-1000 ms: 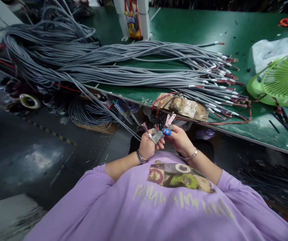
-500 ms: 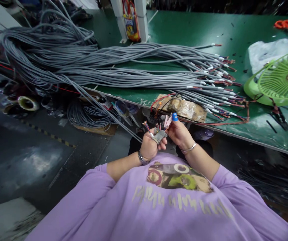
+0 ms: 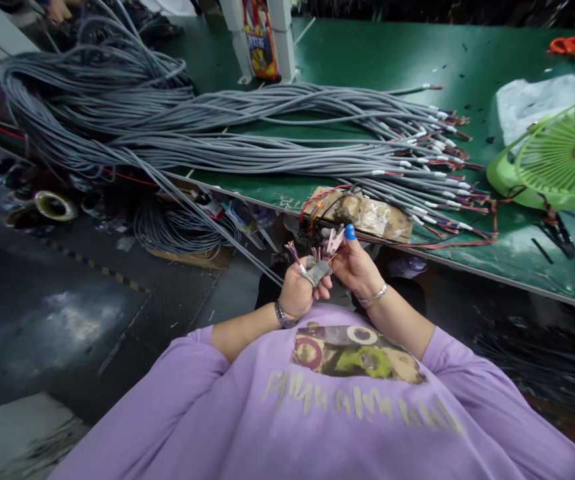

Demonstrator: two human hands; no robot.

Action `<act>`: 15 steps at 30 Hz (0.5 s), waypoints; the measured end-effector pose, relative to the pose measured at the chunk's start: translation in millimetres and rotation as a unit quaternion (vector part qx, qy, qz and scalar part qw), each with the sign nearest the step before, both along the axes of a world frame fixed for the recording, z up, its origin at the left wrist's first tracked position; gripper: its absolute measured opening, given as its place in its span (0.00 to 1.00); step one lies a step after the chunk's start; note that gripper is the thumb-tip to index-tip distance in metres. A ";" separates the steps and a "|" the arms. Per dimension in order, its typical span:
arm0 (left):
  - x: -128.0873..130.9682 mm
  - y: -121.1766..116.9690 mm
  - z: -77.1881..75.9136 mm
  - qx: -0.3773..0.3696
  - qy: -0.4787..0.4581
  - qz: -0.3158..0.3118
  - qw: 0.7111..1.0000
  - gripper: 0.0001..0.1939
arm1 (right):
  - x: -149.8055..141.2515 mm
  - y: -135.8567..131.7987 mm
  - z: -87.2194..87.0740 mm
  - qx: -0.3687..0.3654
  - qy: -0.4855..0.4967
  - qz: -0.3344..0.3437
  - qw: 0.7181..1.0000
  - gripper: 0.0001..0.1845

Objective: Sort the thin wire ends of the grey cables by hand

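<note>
My left hand (image 3: 298, 291) is closed round the end of a grey cable (image 3: 207, 217), whose thin coloured wires (image 3: 295, 255) fan out above my fist. A taped grey finger cot covers one fingertip. My right hand (image 3: 355, 265) is closed on a small pink tool (image 3: 336, 239), held against the wire ends; its thumb wears a blue cap. Both hands hover in front of my chest, just below the green table's edge (image 3: 267, 200). The cable runs up left to a large bundle of grey cables (image 3: 227, 133) lying across the table.
A taped brown block with red and black wires (image 3: 367, 215) sits at the table edge above my hands. A green fan (image 3: 557, 157), a white plastic bag (image 3: 532, 103) and orange scissors (image 3: 567, 45) lie at right. Tape rolls (image 3: 55, 205) and coiled cable (image 3: 182, 230) lie under the table at left.
My right hand turned and rose slightly, bringing the blue-capped thumb and pink tool up to the wire ends. My left hand stayed almost still.
</note>
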State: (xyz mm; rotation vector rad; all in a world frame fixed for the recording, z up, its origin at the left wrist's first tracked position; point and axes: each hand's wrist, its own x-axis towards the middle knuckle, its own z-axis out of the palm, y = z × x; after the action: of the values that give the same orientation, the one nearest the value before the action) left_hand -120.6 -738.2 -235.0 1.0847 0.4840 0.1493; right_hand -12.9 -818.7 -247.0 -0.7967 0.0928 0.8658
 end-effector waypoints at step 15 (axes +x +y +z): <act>-3.8 7.3 -1.0 0.092 -0.042 0.040 0.994 0.20 | -0.3 -5.9 6.7 -0.041 -0.089 -0.006 0.995 0.22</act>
State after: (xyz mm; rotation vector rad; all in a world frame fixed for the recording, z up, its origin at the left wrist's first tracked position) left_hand -124.5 -730.9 -236.0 1.2348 0.4448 0.3146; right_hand -13.2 -824.5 -240.3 -0.9466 -0.0246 0.7788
